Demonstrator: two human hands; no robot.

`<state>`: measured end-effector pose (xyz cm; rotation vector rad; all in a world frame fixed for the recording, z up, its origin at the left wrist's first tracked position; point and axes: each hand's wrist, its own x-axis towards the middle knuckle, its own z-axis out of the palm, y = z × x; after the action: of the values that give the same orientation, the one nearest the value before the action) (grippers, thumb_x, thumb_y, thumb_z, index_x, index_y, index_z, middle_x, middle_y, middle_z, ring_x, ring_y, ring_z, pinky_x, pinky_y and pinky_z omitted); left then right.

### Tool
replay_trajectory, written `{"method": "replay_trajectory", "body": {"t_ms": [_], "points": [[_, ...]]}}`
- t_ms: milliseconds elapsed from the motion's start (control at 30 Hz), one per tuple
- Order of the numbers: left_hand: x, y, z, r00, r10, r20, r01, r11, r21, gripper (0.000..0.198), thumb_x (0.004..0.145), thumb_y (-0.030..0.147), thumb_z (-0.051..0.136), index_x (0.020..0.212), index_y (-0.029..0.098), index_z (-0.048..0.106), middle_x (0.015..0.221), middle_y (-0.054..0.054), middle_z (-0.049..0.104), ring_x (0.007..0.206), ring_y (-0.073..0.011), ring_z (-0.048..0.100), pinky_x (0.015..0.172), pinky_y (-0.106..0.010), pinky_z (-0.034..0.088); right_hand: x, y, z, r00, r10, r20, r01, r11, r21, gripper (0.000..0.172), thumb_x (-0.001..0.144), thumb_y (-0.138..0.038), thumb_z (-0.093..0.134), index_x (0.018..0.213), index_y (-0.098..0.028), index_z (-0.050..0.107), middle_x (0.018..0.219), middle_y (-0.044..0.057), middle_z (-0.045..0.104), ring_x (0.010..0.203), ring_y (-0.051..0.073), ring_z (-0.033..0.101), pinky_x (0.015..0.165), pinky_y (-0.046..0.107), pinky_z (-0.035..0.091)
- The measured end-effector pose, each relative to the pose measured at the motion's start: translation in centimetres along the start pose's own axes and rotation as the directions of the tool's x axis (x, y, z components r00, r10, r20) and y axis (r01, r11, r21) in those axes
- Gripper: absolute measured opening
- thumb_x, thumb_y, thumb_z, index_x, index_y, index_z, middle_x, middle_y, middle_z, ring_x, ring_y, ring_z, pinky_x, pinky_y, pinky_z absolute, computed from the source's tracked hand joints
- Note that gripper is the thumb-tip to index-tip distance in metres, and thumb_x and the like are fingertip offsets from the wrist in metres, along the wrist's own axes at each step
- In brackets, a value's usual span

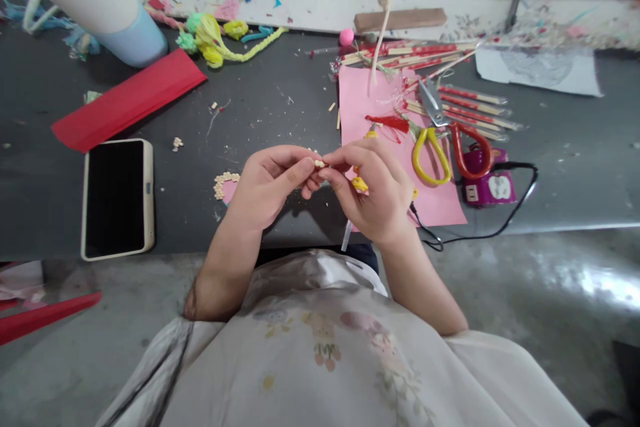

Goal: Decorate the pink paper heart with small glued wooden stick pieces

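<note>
Over the front of the dark desk, my left hand (273, 183) pinches small pale bead-like pieces (319, 164) between thumb and fingertips. From the other side my right hand (375, 190) is closed in a pinch at the same spot, its fingertips meeting the pieces; whether it grips them or something thin cannot be made out. Partly hidden behind my right hand is a yellow tool (359, 183), seemingly a glue gun, with a clear stick (347, 237) below it. Left of my left hand lies a pink piece (230, 191) edged with similar pale bits (220, 185).
Scissors (434, 107) with yellow and red handles rest on pink paper (450, 210). Beside them are a purple box (490, 187), a black cord (517, 203) and wrapped sticks (475, 107). A phone (115, 200), red folded paper (130, 100) and a bottle (130, 33) stand left.
</note>
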<state>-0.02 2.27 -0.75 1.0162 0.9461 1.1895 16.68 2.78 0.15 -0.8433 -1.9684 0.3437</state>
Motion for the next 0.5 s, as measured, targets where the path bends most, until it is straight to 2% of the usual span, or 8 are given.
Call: {"method": "replay_trajectory", "body": {"t_ms": [500], "points": [[0.01,-0.54,-0.08,1.000,0.005,-0.031,-0.004,1.000,0.030,0.033,0.074,0.052,0.077,0.078,0.021,0.071,0.065,-0.001,0.067,0.054,-0.0104,0.060,0.048,-0.024,0.051,0.09,-0.15,0.11,1.000,-0.004,-0.006,0.004,1.000,-0.005,0.017,0.090,-0.015,0.061,0.105,-0.022,0.062,0.092,0.003,0.068,0.085,0.016,0.065,0.073,0.030,0.054]]}}
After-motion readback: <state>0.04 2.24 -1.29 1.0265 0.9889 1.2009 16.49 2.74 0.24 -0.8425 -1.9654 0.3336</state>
